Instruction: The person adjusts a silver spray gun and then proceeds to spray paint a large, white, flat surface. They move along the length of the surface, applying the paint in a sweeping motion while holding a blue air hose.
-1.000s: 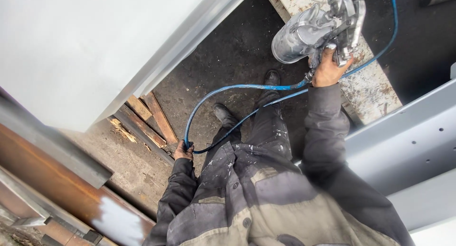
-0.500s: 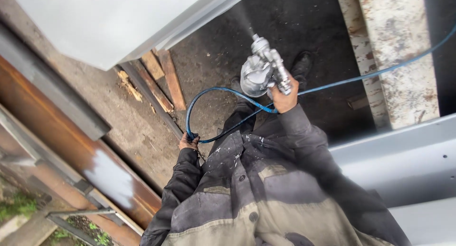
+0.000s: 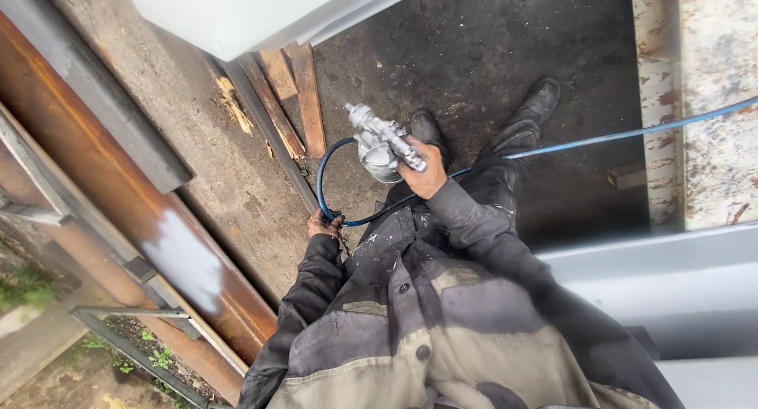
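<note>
Looking straight down here: the right hand (image 3: 424, 174) is wrapped around the grip of a silver paint spray gun (image 3: 380, 140), fingers closed tight on the handle, with the nozzle pointing up and to the left in the view and the round metal cup hanging beneath it. The gun sits out in front of the person's chest, above the dark ground, just beside the left boot (image 3: 427, 128).

Down at the left, the left hand (image 3: 324, 223) is shut on the blue air hose (image 3: 321, 180), pinching it where the loop comes round (the fingers themselves are mostly hidden behind the knuckles). From that grip the hose curves up in an arc to the gun, and another run of it crosses under the right hand and stretches away to the right edge, passing over a pale, rust-flecked beam (image 3: 714, 101).

The right boot (image 3: 542, 101) stands further out on the dark floor. A few wooden planks (image 3: 294, 93) lie at an angle just left of the gun, next to a rusty steel beam (image 3: 118, 212) with a patch of grey paint on it. The dark work jacket (image 3: 442, 314) is spattered with pale flecks.
</note>
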